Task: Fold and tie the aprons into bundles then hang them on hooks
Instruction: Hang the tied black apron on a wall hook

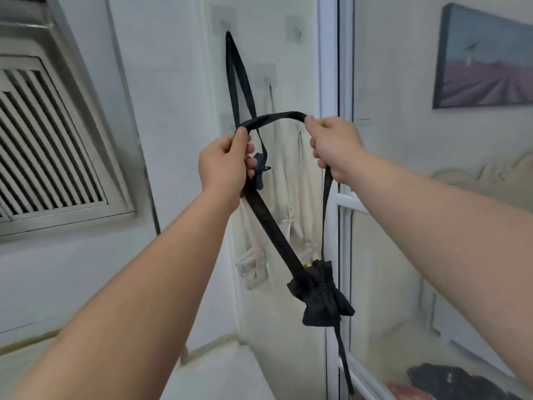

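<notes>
With left hand point(223, 166) and right hand point(334, 148), fingers curled, gripping black strap point(277, 116); dangling tied black bundle point(323, 298) beneath wall hooks point(294, 31).

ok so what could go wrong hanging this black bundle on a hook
1. The strap loop stretched between the left hand and right hand sits right in front of the already hung black strap. Lifting it could snag that one off its hook.
2. The black bundle dangles low beside the glass door and may swing into it.
3. The free hook looks small, so the wide loop could miss or slip off.
</notes>
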`<state>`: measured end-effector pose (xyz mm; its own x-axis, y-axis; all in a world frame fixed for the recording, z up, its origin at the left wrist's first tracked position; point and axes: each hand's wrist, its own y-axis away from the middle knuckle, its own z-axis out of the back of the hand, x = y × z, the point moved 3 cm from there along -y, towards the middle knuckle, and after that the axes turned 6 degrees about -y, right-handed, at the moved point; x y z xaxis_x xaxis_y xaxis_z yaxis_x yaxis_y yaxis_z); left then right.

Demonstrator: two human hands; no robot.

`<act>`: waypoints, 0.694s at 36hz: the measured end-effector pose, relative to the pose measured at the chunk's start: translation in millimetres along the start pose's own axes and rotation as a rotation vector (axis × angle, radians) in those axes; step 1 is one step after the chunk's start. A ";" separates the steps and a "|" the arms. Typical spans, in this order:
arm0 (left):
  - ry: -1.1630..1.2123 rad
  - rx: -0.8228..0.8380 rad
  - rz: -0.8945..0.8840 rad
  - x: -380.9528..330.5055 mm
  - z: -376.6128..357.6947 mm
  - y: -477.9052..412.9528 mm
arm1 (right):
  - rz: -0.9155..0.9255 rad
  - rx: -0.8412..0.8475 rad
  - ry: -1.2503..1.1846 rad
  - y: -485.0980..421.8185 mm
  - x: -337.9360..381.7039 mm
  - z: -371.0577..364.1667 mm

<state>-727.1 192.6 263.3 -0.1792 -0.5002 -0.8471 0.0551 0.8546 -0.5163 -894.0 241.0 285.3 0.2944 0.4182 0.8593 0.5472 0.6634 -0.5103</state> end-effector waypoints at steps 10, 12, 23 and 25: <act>-0.148 -0.028 -0.181 -14.4 -59.1 -73.2 | 0.194 -0.111 0.081 -78.3 14.3 8.0; -0.183 -0.038 -0.225 -14.7 -69.5 -90.2 | 0.205 -0.117 0.079 -95.7 12.9 6.2; -0.392 -0.063 -0.444 -43.1 -142.7 -220.3 | 0.301 -0.248 0.134 -220.3 29.9 3.0; -0.453 -0.083 -0.474 -50.0 -156.0 -240.0 | 0.296 -0.254 0.159 -237.4 29.6 1.6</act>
<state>-884.6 34.1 449.1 0.2667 -0.8187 -0.5085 -0.0069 0.5260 -0.8504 -1016.5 96.9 431.9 0.5740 0.4534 0.6818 0.5912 0.3466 -0.7282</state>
